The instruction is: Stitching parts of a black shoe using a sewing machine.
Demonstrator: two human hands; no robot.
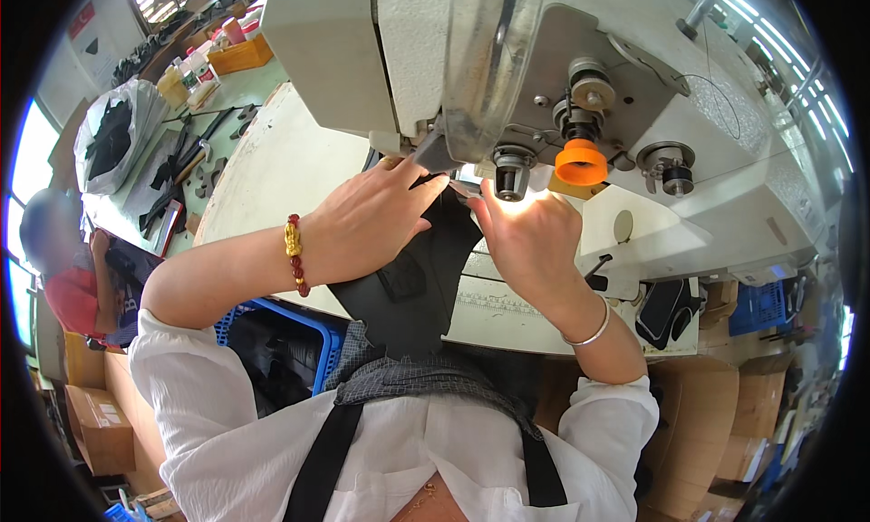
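A cut piece of black, leather-like material point(421, 282) lies on the sewing machine's pale bed and hangs over the front edge toward my lap. My left hand point(367, 218) rests on its left side, fingers closed on it close to the needle area. My right hand point(535, 236) is at its upper right edge, thumb and fingers curled together under the lit machine head; whatever sits between those fingertips is hidden. The sewing machine point(417, 51) rises right in front of both hands, with an orange knob point(581, 162) above my right hand. Its needle is hidden.
Below my left forearm stands a blue crate point(331, 350) with dark pieces inside. A black phone-like object point(666, 312) lies at the table's right end. At the far left, a green bench point(249, 87) carries tools and a plastic bag point(122, 137); a person in red point(77, 295) sits there.
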